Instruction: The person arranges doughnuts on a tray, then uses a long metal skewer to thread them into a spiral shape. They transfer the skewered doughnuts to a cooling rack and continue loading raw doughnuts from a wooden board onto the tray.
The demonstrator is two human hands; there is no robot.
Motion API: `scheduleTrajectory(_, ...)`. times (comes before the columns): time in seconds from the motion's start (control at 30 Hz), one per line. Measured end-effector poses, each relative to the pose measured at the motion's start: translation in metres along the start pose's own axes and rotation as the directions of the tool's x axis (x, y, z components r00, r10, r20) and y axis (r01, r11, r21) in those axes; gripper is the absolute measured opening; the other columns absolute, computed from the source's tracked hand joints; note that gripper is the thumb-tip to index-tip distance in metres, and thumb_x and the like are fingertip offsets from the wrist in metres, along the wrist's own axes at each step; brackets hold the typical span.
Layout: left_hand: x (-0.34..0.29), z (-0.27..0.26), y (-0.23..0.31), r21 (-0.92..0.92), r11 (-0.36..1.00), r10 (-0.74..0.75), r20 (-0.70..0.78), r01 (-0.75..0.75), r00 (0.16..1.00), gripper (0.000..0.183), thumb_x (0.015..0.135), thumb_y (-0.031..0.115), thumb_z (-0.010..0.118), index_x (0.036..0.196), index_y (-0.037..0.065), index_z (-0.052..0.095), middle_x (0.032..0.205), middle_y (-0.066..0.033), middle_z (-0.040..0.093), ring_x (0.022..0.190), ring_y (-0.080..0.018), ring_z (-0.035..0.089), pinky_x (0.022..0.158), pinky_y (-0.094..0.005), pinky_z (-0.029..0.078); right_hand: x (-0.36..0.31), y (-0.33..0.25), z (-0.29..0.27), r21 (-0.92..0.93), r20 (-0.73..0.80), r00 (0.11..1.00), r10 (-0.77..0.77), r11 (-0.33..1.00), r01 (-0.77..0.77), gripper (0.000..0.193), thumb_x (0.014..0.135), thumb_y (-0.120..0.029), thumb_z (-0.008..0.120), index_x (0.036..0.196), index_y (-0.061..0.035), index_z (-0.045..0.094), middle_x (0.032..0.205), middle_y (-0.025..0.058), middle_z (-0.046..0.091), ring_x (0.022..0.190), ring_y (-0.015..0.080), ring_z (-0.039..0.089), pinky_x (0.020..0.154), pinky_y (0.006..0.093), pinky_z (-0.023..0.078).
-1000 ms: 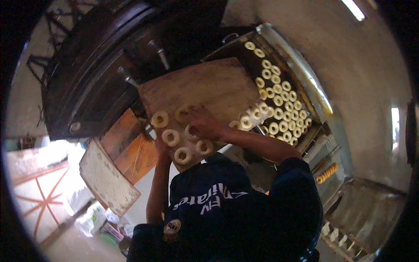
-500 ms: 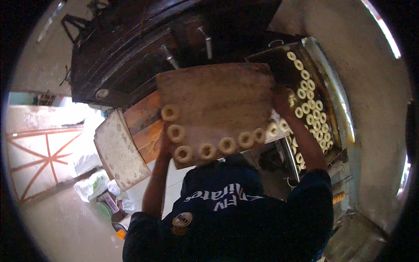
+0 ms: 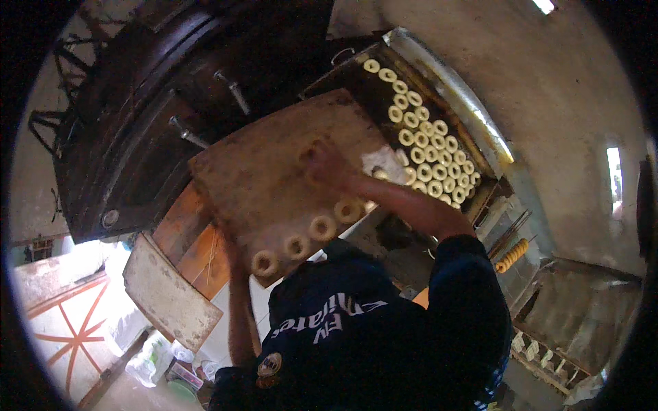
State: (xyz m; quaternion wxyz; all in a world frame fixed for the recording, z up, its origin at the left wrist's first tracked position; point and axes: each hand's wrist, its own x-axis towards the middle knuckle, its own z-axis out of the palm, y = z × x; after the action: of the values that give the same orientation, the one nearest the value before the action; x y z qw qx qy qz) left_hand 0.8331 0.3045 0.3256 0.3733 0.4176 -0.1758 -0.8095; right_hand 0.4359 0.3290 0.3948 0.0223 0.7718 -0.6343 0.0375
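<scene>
A wooden board [image 3: 274, 157] is held tilted in front of me. My left hand [image 3: 225, 229], closed on its left edge, supports it; part of that hand is in shadow. Pale dough rings [image 3: 322, 228] lie in a row along the board's near edge. Over the middle of the board is my right hand [image 3: 325, 164], its fingers curled in and blurred; what they hold, if anything, cannot be made out. To the right, a wide dark pan [image 3: 349, 77] contains many pale dough rings [image 3: 437, 154] crowded together.
A dark panelled structure with metal handles [image 3: 233, 92] stands beyond the board. At left are a pale flat slab [image 3: 171, 294] and an orange-brown wooden surface [image 3: 185, 219]. Golden rings [image 3: 513, 255] are strung in a line at right. Plastic bags [image 3: 149, 359] sit lower left.
My right hand has moved left from beside the pan to over the board. Rings formerly at the board's left edge no longer show there. The view has turned, shifting the scene leftward.
</scene>
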Motion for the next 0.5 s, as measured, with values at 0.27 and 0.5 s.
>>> scheduleTrajectory(0.27, -0.033, 0.000, 0.073, 0.269, 0.960, 0.076, 0.021, -0.078, 0.997, 0.075, 0.101, 0.044, 0.055, 0.161, 0.007, 0.031, 0.159, -0.0130, 0.040, 0.144, -0.0291, 0.040, 0.117, -0.0441, 0.037, -0.053, 0.212, 0.030, 0.287, -0.236, 0.906, 0.350, 0.916, -0.279, 0.042, 0.089, -0.025, 0.067, 0.127, -0.0069, 0.066, 0.120, 0.0211, 0.066, 0.125, 0.0416, 0.055, 0.112, 0.0530, 0.040)
scheduleTrajectory(0.5, -0.016, 0.016, 0.062, 0.296, 0.950, 0.087, 0.060, -0.101, 0.994, 0.077, 0.103, 0.052, 0.049, 0.162, 0.006, 0.031, 0.160, -0.0134, 0.039, 0.145, -0.0295, 0.039, 0.118, -0.0436, 0.037, -0.122, 0.094, -0.017, 0.297, -0.064, 0.930, -0.363, 0.882, 0.365, 0.046, 0.090, -0.019, 0.069, 0.135, -0.0100, 0.062, 0.142, 0.0247, 0.055, 0.133, 0.0455, 0.051, 0.109, 0.0550, 0.045)
